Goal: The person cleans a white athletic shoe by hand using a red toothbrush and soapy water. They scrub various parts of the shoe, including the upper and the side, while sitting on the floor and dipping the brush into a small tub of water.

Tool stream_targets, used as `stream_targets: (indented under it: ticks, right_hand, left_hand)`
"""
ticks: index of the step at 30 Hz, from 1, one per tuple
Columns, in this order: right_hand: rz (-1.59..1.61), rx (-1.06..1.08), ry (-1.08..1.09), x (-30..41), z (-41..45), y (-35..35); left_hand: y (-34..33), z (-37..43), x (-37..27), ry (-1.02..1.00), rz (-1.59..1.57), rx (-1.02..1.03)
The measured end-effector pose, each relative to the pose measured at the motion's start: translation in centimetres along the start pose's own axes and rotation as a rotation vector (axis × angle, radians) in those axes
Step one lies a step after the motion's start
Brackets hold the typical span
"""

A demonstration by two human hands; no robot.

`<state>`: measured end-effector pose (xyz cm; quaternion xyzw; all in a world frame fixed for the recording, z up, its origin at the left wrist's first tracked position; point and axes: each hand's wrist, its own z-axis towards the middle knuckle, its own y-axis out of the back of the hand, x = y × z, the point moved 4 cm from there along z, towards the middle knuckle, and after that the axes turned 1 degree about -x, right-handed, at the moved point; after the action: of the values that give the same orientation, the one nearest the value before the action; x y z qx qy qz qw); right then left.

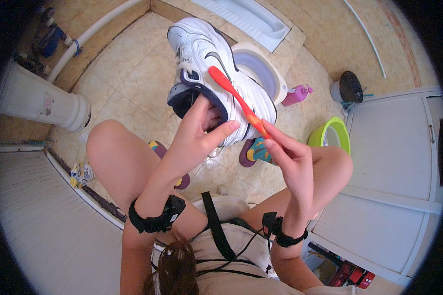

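A white Nike sneaker [249,96] with dark blue lining and trim is held up in front of me, its toe pointing away. My left hand [203,132] has its fingers inside the shoe opening, with the thumb outside against the heel side. Between the thumb and fingers of my right hand [289,151] is a red-orange toothbrush [240,101]. Its head lies over the side of the shoe below the swoosh; the bristles are hidden, so I cannot tell whether they touch.
Behind the shoe stands a white and lavender basin [280,79], beside a pink pump bottle [297,95]. A green tub [336,123] is near my right knee. Farther off are a squat toilet [258,22], a bin [349,88] and a white pedestal [48,99]. A packet [82,175] lies left.
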<state>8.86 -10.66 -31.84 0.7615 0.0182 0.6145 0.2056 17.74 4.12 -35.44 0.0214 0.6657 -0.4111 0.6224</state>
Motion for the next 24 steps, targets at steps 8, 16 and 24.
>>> stream_targets:
  ticks: [8,16,24]
  right_hand:
    - [-0.013,-0.037,0.048,-0.2,-0.1,0.5]
    - [-0.005,0.015,0.043,-0.4,-0.4,1.0]
    - [-0.067,0.033,0.092,0.5,0.6,0.3]
  left_hand:
    - [-0.3,0.0,0.2,-0.064,0.068,-0.011]
    - [0.2,0.0,-0.5,-0.093,0.056,-0.062]
    - [0.2,0.1,-0.3,-0.071,0.018,-0.043]
